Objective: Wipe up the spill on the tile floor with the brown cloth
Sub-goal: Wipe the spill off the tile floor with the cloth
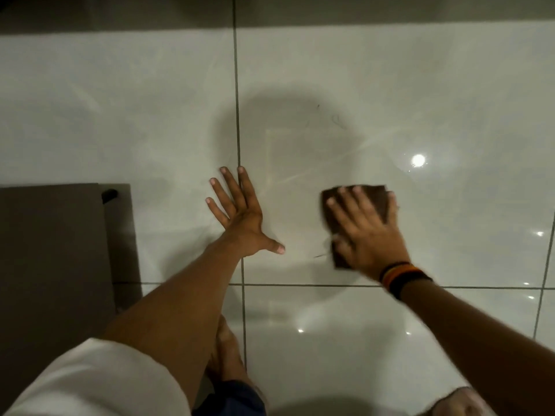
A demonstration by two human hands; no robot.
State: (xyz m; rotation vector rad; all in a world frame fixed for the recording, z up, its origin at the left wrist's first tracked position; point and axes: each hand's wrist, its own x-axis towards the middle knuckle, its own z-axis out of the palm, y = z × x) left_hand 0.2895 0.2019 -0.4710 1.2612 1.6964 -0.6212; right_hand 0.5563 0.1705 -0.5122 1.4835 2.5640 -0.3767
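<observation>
My right hand [365, 232] presses flat on the brown cloth [374, 198], which lies folded on the glossy white tile floor [450, 100]. Its fingers are spread over the cloth and the hand is motion-blurred. A striped wristband circles that wrist. My left hand [240, 214] lies flat on the tile to the left, fingers apart, straddling a grout line, holding nothing. Faint wet streaks [288, 178] shine on the tile between and just beyond the two hands. Thin dark strands [335, 120] lie further ahead.
A dark grey cabinet or furniture block [57, 250] with a small black handle [108, 196] stands at the left, close to my left forearm. A grey skirting band [390, 10] runs along the far edge. My bare knee and foot [228, 355] sit below.
</observation>
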